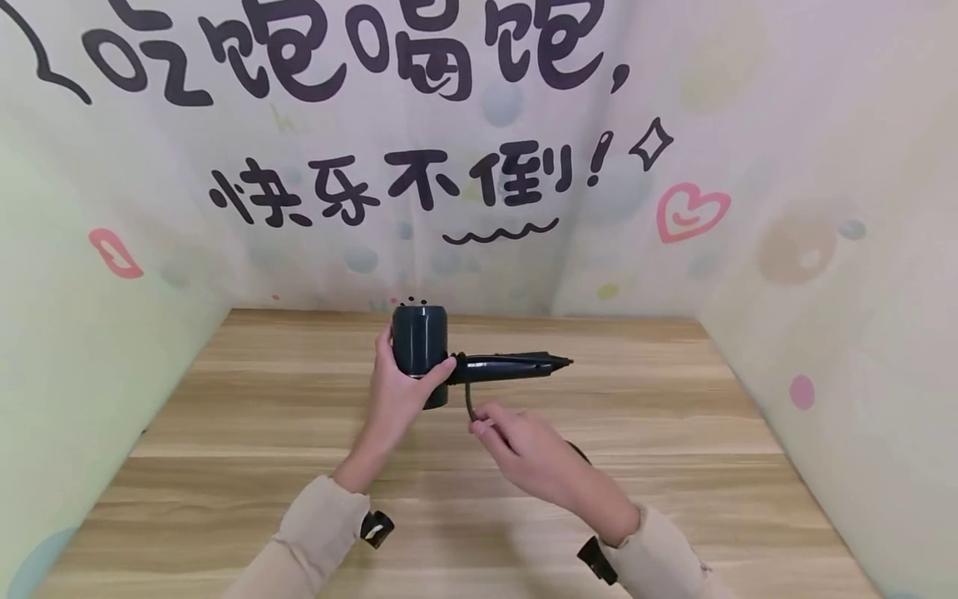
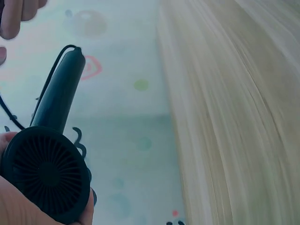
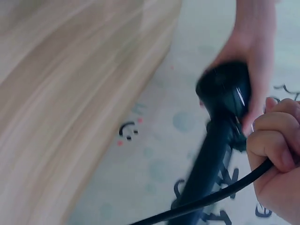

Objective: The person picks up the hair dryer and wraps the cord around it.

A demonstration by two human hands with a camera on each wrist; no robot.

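Nearest the body, just behind the working grips, are two pale sleeves [image 1: 322, 524] with a black clip [image 1: 377, 527] at the left cuff and another at the right; ahead of them the right hand [image 1: 524, 453] has its fingers curled round a black cord [image 1: 469, 401], a free length of which shows again beside that wrist. From this hold the cord runs forward to the root of the handle [image 1: 509, 366], just beyond the right fingertips, and in the left wrist view a strand also lies along the handle and bends over at its tip (whether a full turn already goes round the root is too blurred to say). The hair dryer [image 1: 419, 337] is in the left hand [image 1: 397, 387], which grips the barrel with its thumb near that root, so the handle points away to the right of this grip, and the grille [image 2: 49, 173] faces back toward the left wrist. The step in hand looks like winding or tidying the cord at the handle; the next move would seem to call for a steady left hold while the right carries the cord round, lightly taut. Past both grips lie the far tabletop [image 1: 299, 333] and the lettered wall covering [image 1: 479, 274]
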